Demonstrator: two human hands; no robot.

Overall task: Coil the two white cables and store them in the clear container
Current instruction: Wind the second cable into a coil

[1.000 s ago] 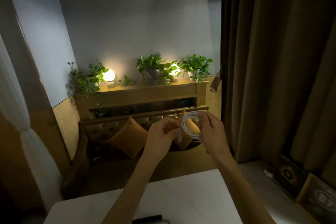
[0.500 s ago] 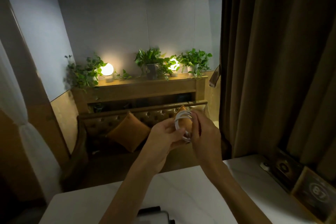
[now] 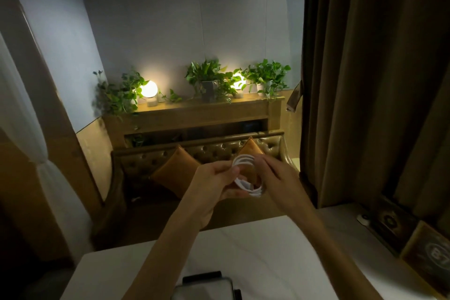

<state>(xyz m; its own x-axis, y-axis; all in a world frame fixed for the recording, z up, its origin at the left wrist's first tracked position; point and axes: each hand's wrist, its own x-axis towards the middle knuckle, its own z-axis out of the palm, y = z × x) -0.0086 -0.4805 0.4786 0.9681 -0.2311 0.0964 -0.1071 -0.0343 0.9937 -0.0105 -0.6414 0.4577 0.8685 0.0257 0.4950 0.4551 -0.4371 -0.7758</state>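
L grip [image 3: 214,184], R grip [image 3: 282,178] — fingers curled, both pinching coiled white cable [image 3: 244,160].

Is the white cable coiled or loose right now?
Coiled: white cable forms stacked loops, held by left hand and right hand.

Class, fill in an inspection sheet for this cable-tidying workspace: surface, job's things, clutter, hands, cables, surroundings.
Surface: white tabletop, dimly lit.
Job's things: clear plastic container with black latches at near edge; coiled white cable held in the air.
Clutter: dark framed pictures at right.
Hands: left hand pinches the coil; right hand beside it, blurred, grip unclear.
Cables: second cable nothing seen.
Surroundings: brown curtain, tufted leather sofa, lit plant shelf.
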